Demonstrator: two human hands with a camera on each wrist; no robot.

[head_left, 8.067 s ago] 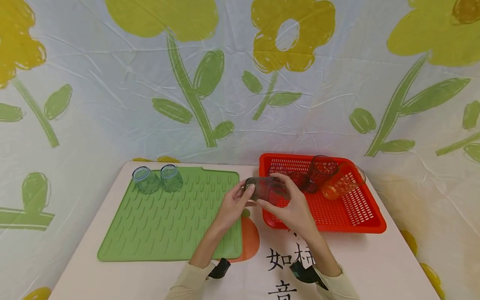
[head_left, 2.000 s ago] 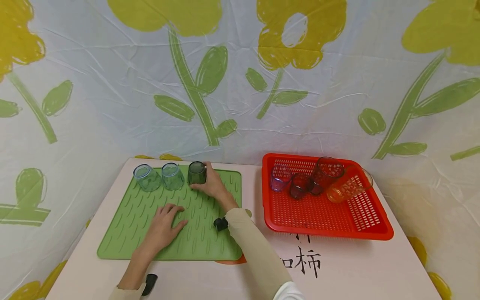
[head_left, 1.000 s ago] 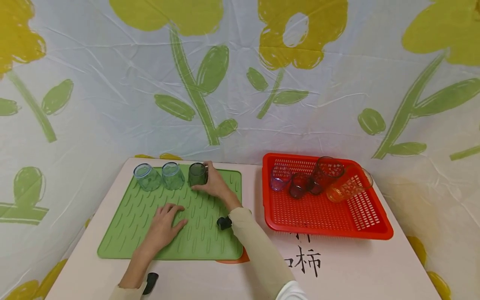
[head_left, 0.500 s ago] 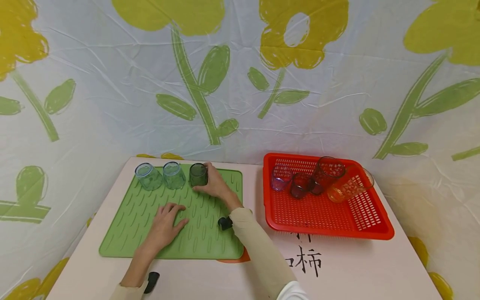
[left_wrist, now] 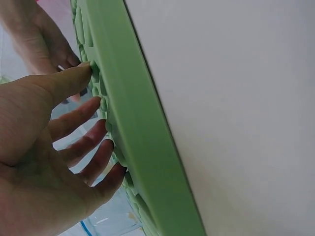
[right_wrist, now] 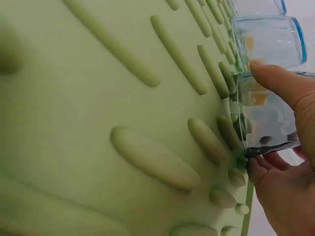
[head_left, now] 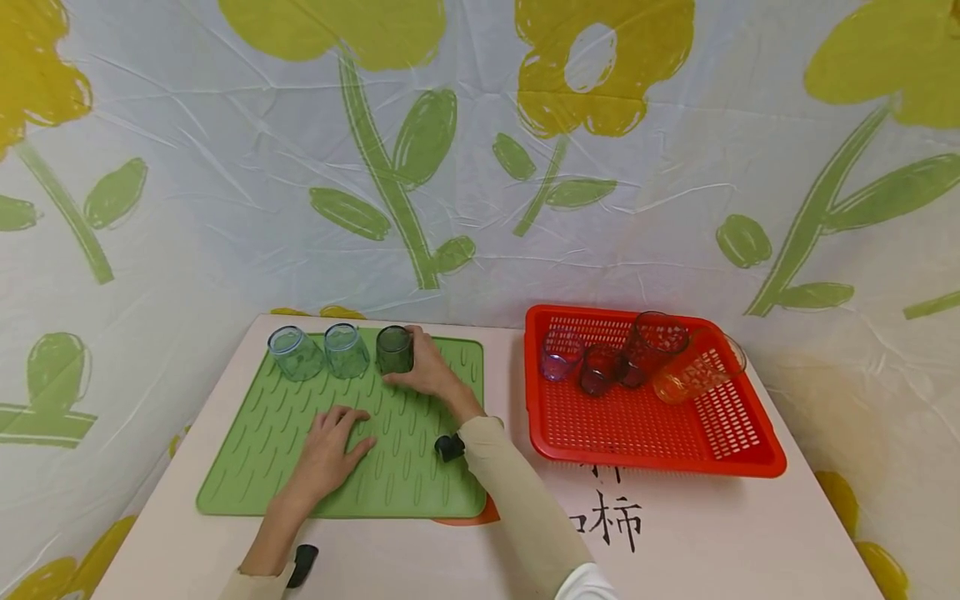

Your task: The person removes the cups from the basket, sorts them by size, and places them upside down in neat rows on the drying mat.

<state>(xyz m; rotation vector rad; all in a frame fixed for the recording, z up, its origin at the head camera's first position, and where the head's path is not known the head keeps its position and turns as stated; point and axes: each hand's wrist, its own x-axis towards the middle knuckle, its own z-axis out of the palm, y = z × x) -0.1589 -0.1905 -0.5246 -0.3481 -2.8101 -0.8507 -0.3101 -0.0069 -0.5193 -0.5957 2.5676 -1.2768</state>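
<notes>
My right hand (head_left: 429, 367) holds a dark grey drinking glass (head_left: 393, 350) standing on the back of the green ridged mat (head_left: 405, 475). In the right wrist view, the thumb lies along one side of the grey glass (right_wrist: 270, 113) and the fingers are at its other side, near the mat. To its left stand two pale blue glasses, a nearer one (head_left: 347, 353) and another (head_left: 296, 357) at the mat's back left corner. My left hand (head_left: 326, 454) rests its fingertips on the middle of the mat, spread and loosely bent, with nothing in them.
A red perforated basket (head_left: 600, 462) stands to the right. Inside lie a purple-tinted glass (head_left: 561, 358), a small dark glass (head_left: 598, 371), a taller dark glass (head_left: 652, 346) and an orange-tinted glass (head_left: 693, 371). Behind the table (head_left: 675, 533) hangs a flowered cloth (head_left: 637, 217).
About eight seconds ago both hands held the grey glass beside the basket. It now stands on the mat with my right hand at it. Over the last two seconds hardly anything has moved.
</notes>
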